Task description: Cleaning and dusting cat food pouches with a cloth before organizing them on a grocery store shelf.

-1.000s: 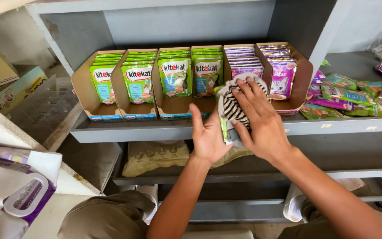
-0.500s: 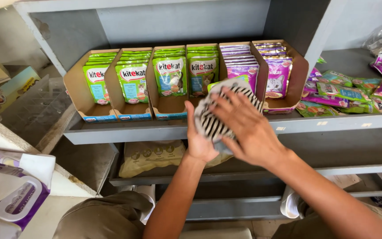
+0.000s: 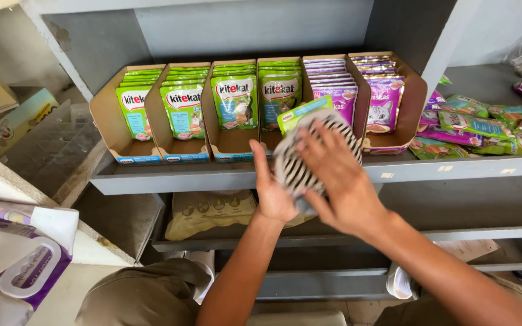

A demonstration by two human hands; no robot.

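My left hand (image 3: 271, 192) holds a green pet-food pouch (image 3: 302, 114) in front of the grey shelf (image 3: 170, 178). My right hand (image 3: 336, 180) presses a black-and-white striped cloth (image 3: 293, 169) flat against that pouch, covering most of it; only the pouch's top edge shows. Behind the hands stand cardboard display trays: green pouches (image 3: 234, 100) fill the left trays and purple pouches (image 3: 385, 104) the right ones.
Loose green and purple pouches (image 3: 473, 125) lie on the shelf to the right. A tan sack (image 3: 211, 211) rests on the lower shelf. A pack of wipes (image 3: 25, 268) sits at lower left, and boxes (image 3: 7, 124) lean at far left.
Both hands, with the pouch and cloth, have shifted left along the shelf front. The cloth now lies flatter and covers more of the pouch.
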